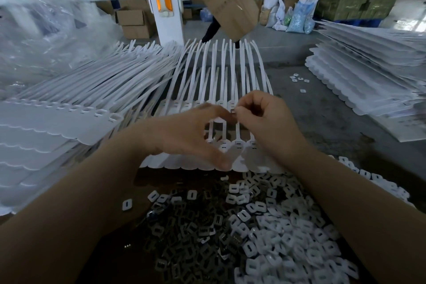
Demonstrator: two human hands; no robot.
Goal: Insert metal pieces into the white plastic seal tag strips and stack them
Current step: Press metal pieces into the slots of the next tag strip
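Note:
A sheet of joined white seal tag strips [244, 159] lies in front of me, its long tails fanning away. My left hand [191, 131] hovers over the tag heads with curled fingers, its fingertips meeting my right hand [260, 110]. Between thumb and forefinger my right hand pinches a small metal piece [233, 111] above the row of heads. Whether the left fingers also hold the piece is hidden. Close to me lies a heap of dark metal pieces [196, 233] and white plastic caps [295, 242].
A tall stack of white tag sheets [57, 122] sits at the left, another stack [368, 71] at the right. A few loose caps [298, 79] lie on the grey floor. Behind stand a white post [166, 2], cardboard boxes and sacks; a person carries a box [230, 0].

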